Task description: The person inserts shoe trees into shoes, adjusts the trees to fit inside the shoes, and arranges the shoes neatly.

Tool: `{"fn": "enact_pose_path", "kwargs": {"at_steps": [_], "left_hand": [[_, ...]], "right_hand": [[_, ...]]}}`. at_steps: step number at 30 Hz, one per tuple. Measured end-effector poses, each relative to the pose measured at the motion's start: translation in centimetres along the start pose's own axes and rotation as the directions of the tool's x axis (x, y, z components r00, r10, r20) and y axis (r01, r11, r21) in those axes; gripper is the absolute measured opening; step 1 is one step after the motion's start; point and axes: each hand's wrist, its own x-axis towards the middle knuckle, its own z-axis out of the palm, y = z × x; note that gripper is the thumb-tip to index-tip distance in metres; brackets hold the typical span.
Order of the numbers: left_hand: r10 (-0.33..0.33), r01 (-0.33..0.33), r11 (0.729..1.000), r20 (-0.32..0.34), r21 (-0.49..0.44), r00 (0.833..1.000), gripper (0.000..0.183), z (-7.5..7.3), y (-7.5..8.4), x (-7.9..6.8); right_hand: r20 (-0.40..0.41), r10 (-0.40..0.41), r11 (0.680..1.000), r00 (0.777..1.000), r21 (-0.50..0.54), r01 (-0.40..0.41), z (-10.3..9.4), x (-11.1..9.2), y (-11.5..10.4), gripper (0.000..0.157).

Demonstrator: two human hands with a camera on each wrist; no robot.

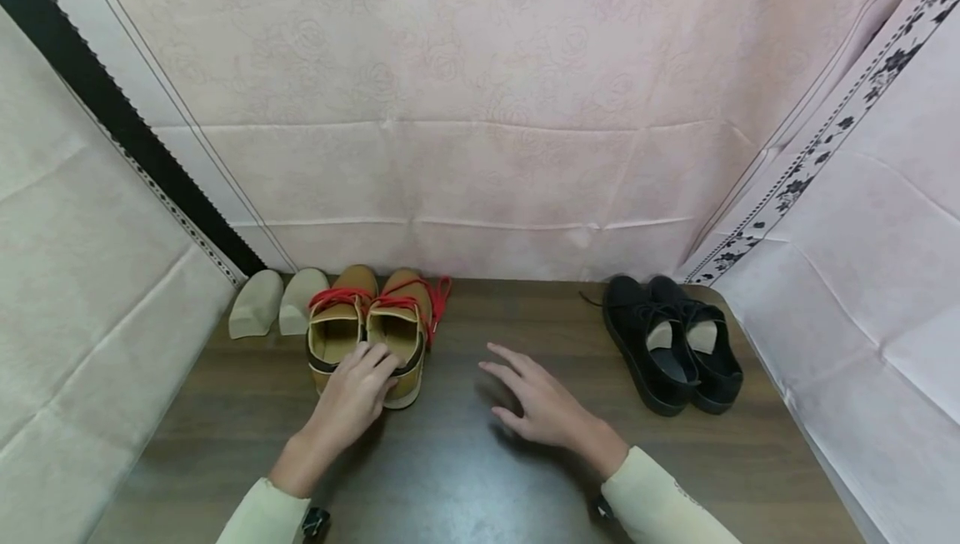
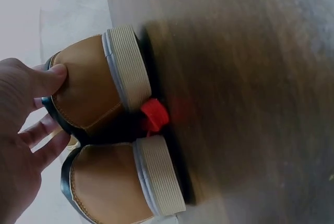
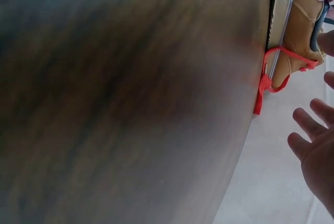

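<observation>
The left hand [image 1: 358,381] is reaching to the near end of a tan pair and is pinching the heel rim of the right tan shoe [image 1: 393,331]; its grip is narrowing to that rim, the thumb pressing the outside of the heel. Other fingers are lying beside the gap between the two shoes. The left tan shoe [image 1: 335,337] is standing just beside its mate; both are resting upright on the wood-grained desk [image 1: 487,311], left of the middle, toes pointing far and heels near. Red laces [image 1: 341,297] are crossing their fronts, with a loop hanging at the pair's right side.

The right hand [image 1: 543,404] is hovering over the desk to the right of the tan pair, fingers spreading, its grip standing wide and holding nothing.

Two pale rounded pieces [image 1: 256,306] are lying at the far left, beside the tan toes. A pair of black shoes [image 1: 651,352] is standing well apart on the right, toes far, with pale patches showing inside and one black lace trailing left. Patterned cloth [image 1: 487,152] is hanging along the far edge, and pale sleeves [image 1: 660,498] are covering both forearms.
</observation>
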Motion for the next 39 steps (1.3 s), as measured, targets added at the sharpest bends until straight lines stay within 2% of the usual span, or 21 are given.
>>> {"fn": "enact_pose_path", "kwargs": {"at_steps": [11,19,30,39], "left_hand": [[0.003,-0.006,0.999,-0.049,-0.049,0.999,0.024,0.5,0.4,0.1],[-0.009,0.007,0.998,-0.038,-0.068,0.999,0.021,0.8,1.1,0.3],[-0.007,0.004,0.998,-0.049,-0.067,0.999,0.021,1.4,2.0,0.5],[-0.016,0.015,0.997,-0.015,-0.082,1.000,0.021,1.9,3.1,1.0]], "right_hand": [[-0.019,-0.013,1.000,1.000,-0.025,0.013,0.1,0.0,0.5,0.068],[-0.042,-0.003,1.000,0.999,-0.016,0.002,-0.1,-0.4,1.2,0.069],[-0.060,0.006,0.997,0.998,-0.078,-0.010,-0.8,-1.0,2.6,0.072],[-0.096,0.017,0.997,0.995,-0.072,-0.024,-1.4,-1.7,3.0,0.073]]}}
